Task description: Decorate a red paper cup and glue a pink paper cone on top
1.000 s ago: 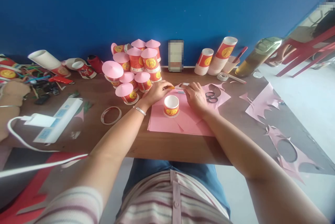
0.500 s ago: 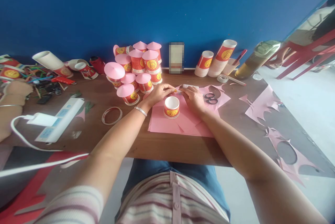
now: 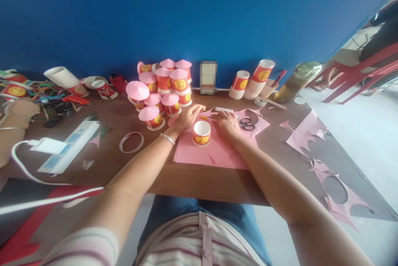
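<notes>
A red paper cup (image 3: 201, 133) with a yellow emblem stands upside down on a stack of pink paper sheets (image 3: 199, 154). My left hand (image 3: 188, 116) rests just behind and left of the cup, fingers stretched flat on the paper. My right hand (image 3: 228, 124) lies right of the cup, fingers curled down on the pink paper near a small orange-tipped item I cannot make out. Black scissors (image 3: 247, 124) lie just right of my right hand.
A pile of red cups with pink cone lids (image 3: 161, 88) stands behind my left hand. A tape ring (image 3: 131, 142), a white power strip (image 3: 66, 146), stacked cups (image 3: 259, 78), a bottle (image 3: 295, 80) and pink offcuts (image 3: 306, 131) lie about. Another person's hand (image 3: 15, 110) is at far left.
The view tilted down a little. My left fingers, earlier pinched with the right hand's at something small behind the cup, have flattened; both hands have lowered onto the pink paper.
</notes>
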A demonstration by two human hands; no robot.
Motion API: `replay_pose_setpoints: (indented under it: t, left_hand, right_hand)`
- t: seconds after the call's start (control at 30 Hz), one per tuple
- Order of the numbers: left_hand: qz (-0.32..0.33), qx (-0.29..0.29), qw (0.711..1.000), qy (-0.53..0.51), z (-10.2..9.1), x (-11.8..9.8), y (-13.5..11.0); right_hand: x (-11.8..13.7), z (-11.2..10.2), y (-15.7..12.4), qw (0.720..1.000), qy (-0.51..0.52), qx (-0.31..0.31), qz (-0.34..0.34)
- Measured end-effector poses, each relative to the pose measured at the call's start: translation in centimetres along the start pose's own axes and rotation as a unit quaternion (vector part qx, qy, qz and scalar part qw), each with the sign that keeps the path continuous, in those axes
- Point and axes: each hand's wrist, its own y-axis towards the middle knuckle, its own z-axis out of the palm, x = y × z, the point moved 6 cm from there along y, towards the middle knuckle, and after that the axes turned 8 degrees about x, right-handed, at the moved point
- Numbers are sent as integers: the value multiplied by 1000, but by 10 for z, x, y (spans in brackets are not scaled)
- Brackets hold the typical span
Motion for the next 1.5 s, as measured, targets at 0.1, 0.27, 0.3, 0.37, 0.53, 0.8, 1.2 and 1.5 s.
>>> replay_pose_setpoints:
  t: [0.1, 0.27, 0.3, 0.37, 0.53, 0.8, 1.2, 1.5]
  left_hand:
    - [0, -29, 999, -46, -7, -5, -1]
    - [8, -2, 992, -130, -9, -17, 1]
    - [6, 5, 991, -132, -9, -18, 1]
    - [2, 20, 991, -135, -11, -22, -1]
    - [-6, 98, 972, -215, -18, -35, -21]
    - [8, 188, 972, -139, -6, -41, -59]
    - [-23, 196, 953, -229, 14, -25, -63]
    - [-42, 72, 978, -193, -2, -13, -62]
  right_hand:
    - [-2, 2, -1, 1000, -19, -2, 10]
    - [-6, 2, -3, 999, -22, -28, 19]
    - [-6, 1, -3, 999, -17, -38, 17]
    - [-7, -1, -4, 998, -7, -55, 18]
    - [-11, 0, -4, 997, 5, -68, 29]
    - [-7, -10, -1, 998, 30, -52, 27]
    - [-55, -44, 23, 993, -84, 32, 70]
    - [-69, -27, 37, 991, -70, 67, 87]
